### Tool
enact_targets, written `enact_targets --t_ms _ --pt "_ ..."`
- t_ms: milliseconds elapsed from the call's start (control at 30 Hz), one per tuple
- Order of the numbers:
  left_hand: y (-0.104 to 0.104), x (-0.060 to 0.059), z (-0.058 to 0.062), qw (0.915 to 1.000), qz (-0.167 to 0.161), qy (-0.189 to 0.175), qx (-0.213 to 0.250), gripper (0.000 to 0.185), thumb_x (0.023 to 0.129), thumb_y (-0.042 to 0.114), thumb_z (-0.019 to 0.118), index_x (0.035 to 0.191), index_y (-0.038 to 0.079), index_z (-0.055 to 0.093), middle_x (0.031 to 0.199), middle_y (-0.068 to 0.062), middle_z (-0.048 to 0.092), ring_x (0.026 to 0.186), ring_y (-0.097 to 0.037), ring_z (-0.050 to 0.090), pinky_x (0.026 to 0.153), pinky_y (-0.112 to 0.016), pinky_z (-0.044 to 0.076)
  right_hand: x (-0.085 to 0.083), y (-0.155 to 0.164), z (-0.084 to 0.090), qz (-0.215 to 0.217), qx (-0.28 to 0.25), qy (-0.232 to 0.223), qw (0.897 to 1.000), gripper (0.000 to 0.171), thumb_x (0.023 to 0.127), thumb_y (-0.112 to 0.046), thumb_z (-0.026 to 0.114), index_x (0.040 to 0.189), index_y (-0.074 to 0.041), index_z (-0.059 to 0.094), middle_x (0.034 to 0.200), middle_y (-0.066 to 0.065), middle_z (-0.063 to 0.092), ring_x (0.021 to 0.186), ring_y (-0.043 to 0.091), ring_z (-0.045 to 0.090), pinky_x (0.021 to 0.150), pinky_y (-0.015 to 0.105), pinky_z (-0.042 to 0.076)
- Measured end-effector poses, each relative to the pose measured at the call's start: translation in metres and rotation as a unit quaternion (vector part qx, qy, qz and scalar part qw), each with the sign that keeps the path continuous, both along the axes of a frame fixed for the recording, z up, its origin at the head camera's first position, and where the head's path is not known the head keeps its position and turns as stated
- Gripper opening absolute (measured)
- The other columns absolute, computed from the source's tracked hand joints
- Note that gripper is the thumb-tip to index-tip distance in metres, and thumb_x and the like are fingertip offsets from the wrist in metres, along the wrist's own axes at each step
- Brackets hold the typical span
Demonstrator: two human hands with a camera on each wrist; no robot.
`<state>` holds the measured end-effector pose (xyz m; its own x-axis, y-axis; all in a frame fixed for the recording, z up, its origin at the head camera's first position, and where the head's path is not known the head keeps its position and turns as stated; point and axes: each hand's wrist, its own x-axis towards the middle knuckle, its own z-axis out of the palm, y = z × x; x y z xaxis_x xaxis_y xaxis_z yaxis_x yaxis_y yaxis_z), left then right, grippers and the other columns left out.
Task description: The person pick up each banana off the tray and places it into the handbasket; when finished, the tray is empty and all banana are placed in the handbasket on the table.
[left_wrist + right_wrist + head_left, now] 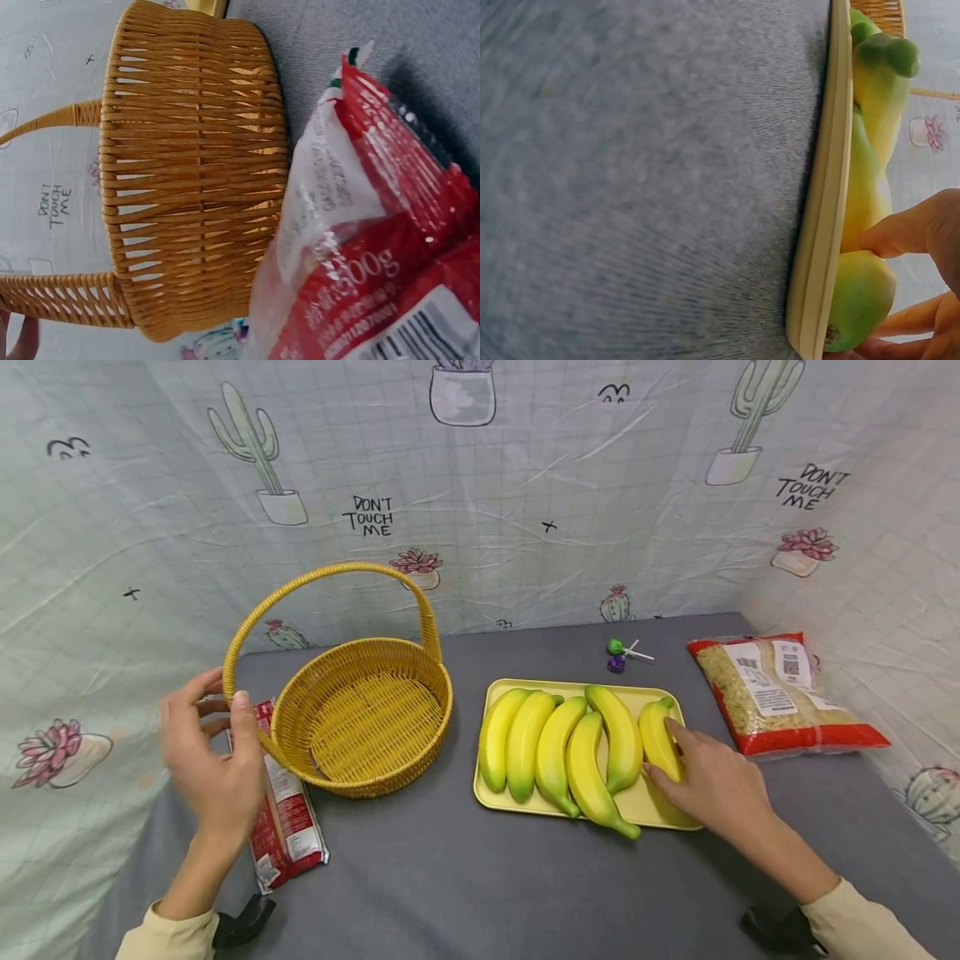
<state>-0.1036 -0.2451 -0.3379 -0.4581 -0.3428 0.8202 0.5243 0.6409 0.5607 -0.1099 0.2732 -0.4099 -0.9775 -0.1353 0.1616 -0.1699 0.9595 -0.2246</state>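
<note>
**A:** Head view, state check. Six bananas lie side by side on the yellow tray [495,793]. The wicker basket [360,718] stands to the tray's left on the grey table [480,877], and its woven floor is bare. So by the look of it nothing has been transferred: all the fruit is on the tray, none in the basket.

**B:** Hands?

**A:** Well apart, one at each object. The right hand [712,781] rests on the rightmost banana [660,739] at the tray's right end, forefinger laid along it. The right wrist view shows fingertips [900,236] pressing that fruit's side and a thumb coming in from beneath. I judge a grasp being formed; the banana has not left the tray.

**B:** And the left?

**A:** The left hand [210,760] is at the basket's near-left rim, where the handle [330,581] meets the wall. Fingers are curled towards the handle base, but the hand is blurred. I cannot tell whether it actually clamps the handle or only hovers beside it. The left wrist view shows just the basket wall and the red packet [285,810], which lies on the table touching or just beside the basket.

**B:** Anything else on the table?

**A:** A red-edged bag of grain [780,693] right of the tray, and two lollipops [618,656] behind it. Neither is being touched.

**B:** Remaining work?

**A:** Essentially all of it: first banana barely engaged, five others untouched.
</note>
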Motion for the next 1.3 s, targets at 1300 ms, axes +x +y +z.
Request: enact_targets --t_ms 1300 --pt "-0.014 -0.002 -0.003 0.9989 -0.047 -0.005 -0.006 0.032 0.101 0.004 0.065 0.129 -0.011 0.068 0.108 0.016 0.055 0.093 -0.008 0.059 0.078 -0.009 0.051 -0.008 -0.03 0.058 0.07 -0.065 0.102 0.99 0.071 0.087 -0.031 0.082 0.15 -0.008 0.059 0.099 0.013 0.073 0.075 0.025 0.066 0.046 0.032 0.044"
